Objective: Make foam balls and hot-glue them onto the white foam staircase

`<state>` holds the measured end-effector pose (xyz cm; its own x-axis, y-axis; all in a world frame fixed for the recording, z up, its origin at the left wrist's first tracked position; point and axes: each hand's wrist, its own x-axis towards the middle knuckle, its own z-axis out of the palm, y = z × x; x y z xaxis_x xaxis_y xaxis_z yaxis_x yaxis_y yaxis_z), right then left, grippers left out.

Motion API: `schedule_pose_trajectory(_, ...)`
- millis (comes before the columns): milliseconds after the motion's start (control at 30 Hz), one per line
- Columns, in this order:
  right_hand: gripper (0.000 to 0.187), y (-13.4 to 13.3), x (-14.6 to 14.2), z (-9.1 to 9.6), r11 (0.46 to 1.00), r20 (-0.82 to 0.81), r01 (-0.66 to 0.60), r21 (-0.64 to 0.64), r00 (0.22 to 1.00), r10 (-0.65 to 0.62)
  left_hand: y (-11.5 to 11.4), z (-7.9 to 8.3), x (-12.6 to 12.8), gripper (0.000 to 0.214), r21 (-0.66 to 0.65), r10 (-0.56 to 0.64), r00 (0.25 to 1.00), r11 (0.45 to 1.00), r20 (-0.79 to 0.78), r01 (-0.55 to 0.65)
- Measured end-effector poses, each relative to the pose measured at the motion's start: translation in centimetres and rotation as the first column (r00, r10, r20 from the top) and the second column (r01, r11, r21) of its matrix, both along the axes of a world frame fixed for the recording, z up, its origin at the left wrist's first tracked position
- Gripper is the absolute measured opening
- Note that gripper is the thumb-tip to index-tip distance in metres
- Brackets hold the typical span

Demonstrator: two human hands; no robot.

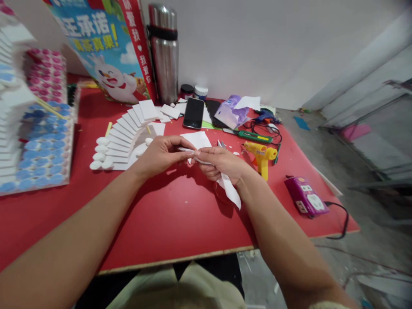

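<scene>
Both hands meet over the middle of the red table (167,214). My left hand (161,154) is closed in a pinch on one end of a thin white strip (186,149). My right hand (222,163) is closed on the other end of it and on a white paper piece (231,193) that hangs below the palm. A white sheet (198,139) lies just behind the fingers. To the left lies a fan of white card pieces (124,137) with rounded white tips.
Yellow glue gun (261,155) right of my hands, purple power strip (305,197) near the right edge. Black phone (193,112), steel flask (164,51), small jars (194,91), a green-handled tool (254,136) and a colourful box (106,47) at the back. Blue-and-white model (32,128) at left.
</scene>
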<state>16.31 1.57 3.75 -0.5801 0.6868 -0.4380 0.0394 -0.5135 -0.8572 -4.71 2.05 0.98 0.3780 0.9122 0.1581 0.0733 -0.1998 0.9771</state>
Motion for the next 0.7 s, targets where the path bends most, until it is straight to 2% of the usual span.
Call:
schedule_pose_trajectory(167, 0.020, 0.2, 0.2, -0.1, 1.000, -0.017, -0.010, 0.006, 1.000, 0.010, 0.1, -0.2, 0.0, 0.016, 0.122, 0.022, 0.999, 0.992, -0.027, -0.019)
schedule_pose_trajectory(267, 0.021, 0.3, 0.0, -0.2, 1.000, -0.013, 0.010, -0.009, 1.000, -0.011, 0.0, -0.2, 0.1, 0.011, 0.280, 0.059, 0.995, 0.959, -0.078, -0.034)
schedule_pose_trajectory(333, 0.022, 0.4, -0.1, -0.2, 0.999, -0.020, 0.028, -0.028, 0.999, -0.029, -0.1, -0.2, 0.2, 0.009, 0.458, 0.105, 0.986, 0.888, -0.130, -0.034)
schedule_pose_trajectory(433, 0.024, 0.7, -0.3, -0.2, 0.995, -0.047, 0.039, -0.088, 0.998, -0.043, -0.4, 0.0, 0.5, 0.012, 0.713, 0.208, 0.955, 0.701, -0.213, 0.006)
schedule_pose_trajectory(500, 0.026, 0.8, -0.4, -0.2, 0.991, -0.057, 0.039, -0.128, 0.997, -0.047, -0.6, 0.2, 0.8, 0.013, 0.799, 0.282, 0.924, 0.600, -0.258, 0.040)
schedule_pose_trajectory(533, 0.026, 0.8, -0.4, -0.2, 0.990, -0.051, 0.046, -0.136, 0.997, -0.053, -0.7, 0.2, 0.9, 0.014, 0.816, 0.305, 0.913, 0.575, -0.272, 0.051)
schedule_pose_trajectory(567, 0.025, 0.8, -0.5, -0.2, 0.989, -0.036, 0.060, -0.132, 0.997, -0.065, -0.8, 0.3, 1.0, 0.014, 0.816, 0.311, 0.908, 0.576, -0.282, 0.056)
schedule_pose_trajectory(600, 0.024, 0.7, -0.5, -0.2, 0.991, -0.016, 0.082, -0.106, 0.996, -0.084, -0.9, 0.3, 1.1, 0.013, 0.794, 0.299, 0.910, 0.605, -0.286, 0.051)
schedule_pose_trajectory(633, 0.022, 0.6, -0.5, -0.2, 0.992, 0.007, 0.107, -0.061, 0.994, -0.106, -1.0, 0.3, 1.2, 0.010, 0.747, 0.272, 0.921, 0.664, -0.280, 0.031)
schedule_pose_trajectory(700, 0.020, 0.3, -0.6, -0.1, 0.987, 0.047, 0.147, 0.065, 0.988, -0.150, -1.1, 0.4, 1.3, 0.010, 0.524, 0.181, 0.957, 0.851, -0.225, -0.038)
